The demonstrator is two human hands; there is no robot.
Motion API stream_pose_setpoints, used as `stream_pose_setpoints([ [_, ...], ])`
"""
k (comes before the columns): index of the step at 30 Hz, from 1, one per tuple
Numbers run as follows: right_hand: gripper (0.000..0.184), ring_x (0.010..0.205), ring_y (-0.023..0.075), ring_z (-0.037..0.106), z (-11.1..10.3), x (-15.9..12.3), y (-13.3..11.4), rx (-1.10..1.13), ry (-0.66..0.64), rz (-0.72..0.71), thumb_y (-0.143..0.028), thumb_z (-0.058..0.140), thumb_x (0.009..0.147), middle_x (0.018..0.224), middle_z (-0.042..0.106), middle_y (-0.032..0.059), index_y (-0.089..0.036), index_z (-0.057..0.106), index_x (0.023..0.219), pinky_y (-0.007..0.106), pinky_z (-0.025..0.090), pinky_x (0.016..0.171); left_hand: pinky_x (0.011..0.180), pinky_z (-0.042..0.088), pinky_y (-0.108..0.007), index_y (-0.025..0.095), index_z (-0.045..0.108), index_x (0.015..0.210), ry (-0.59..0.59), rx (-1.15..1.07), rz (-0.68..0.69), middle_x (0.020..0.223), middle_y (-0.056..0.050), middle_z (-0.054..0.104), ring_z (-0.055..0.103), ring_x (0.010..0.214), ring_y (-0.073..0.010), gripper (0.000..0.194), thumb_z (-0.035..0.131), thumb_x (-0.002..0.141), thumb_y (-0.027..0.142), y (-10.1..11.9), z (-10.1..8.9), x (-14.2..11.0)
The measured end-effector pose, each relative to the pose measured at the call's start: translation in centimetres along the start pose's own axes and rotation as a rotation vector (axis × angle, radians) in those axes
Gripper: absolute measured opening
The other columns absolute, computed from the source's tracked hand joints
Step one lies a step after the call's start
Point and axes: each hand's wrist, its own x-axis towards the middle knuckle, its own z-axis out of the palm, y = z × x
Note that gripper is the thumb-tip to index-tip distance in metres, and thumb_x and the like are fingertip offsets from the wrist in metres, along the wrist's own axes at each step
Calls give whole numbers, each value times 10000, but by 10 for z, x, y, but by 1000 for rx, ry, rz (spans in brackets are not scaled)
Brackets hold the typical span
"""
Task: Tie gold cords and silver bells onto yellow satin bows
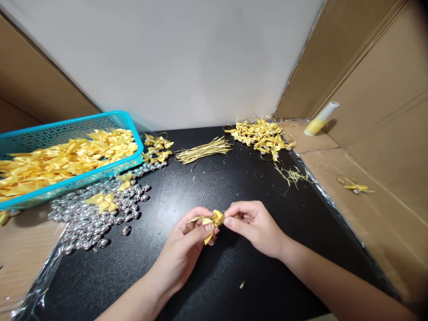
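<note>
Near the table's front, my left hand [187,245] pinches a yellow ribbon bow [218,217] between thumb and fingers. A gold wire tie [191,221] loops out from the bow over the left fingers. Just right of the bow, my right hand [257,227] is closed, thumb against forefinger, on the thin end of the wire tie; the fingertips hide most of that end. Whether a bell is fixed to this bow I cannot tell.
A turquoise basket [138,154] of yellow bows stands left, with silver bells [90,223] before it. Gold wire ties [203,150] lie at the back centre. Finished-looking bows [262,136] are heaped back right, near wire scraps [293,175]. A tube [321,119] stands on cardboard.
</note>
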Motion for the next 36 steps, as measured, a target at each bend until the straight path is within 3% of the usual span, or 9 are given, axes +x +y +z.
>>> stream_pose_setpoints([
  [7,174,574,99,466,2,-1,-2,-49,6,-22,-298,655,794,644,575,3,-145,686,716,229,378,532,553,428,-169,188,653,729,-53,32,32,667,8,659,547,603,-88,162,808,680,191,-4,-5,-1],
  [17,163,574,102,480,0,-1,-3,-32,16,-33,-297,657,784,636,576,0,-153,675,709,227,397,530,566,442,-175,174,638,723,19,-12,6,672,12,620,560,616,-94,243,849,611,219,-1,-1,0],
  [36,144,568,111,481,4,-3,-2,-72,44,-18,-242,620,794,630,559,7,-132,682,725,251,363,535,569,454,-159,210,692,761,-45,39,50,672,20,657,563,615,-86,174,835,665,235,-6,-3,1],
])
